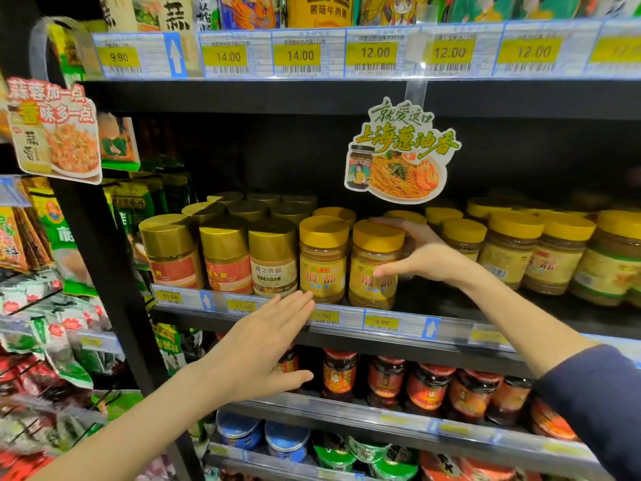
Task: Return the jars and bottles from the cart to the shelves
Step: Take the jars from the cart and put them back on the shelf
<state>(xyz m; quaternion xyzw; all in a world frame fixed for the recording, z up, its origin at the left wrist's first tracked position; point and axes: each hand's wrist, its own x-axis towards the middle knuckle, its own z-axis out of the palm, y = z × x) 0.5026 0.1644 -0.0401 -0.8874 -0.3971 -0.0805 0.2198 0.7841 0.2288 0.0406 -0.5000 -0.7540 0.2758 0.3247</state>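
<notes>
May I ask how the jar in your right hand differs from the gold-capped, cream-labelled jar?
The held jar has a bright yellow lid and yellow label; the cream-label jar has a taller metallic gold cap. The right hand grips the held jar; the cream-label jar is untouched. Both stand upright on one shelf.

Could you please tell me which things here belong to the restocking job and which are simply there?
Job: yellow-lidded jar gripped by the right hand; open left hand; middle shelf.
Just there: gold-lidded jars; red sauce jars below; noodle sign; hanging packets.
</notes>
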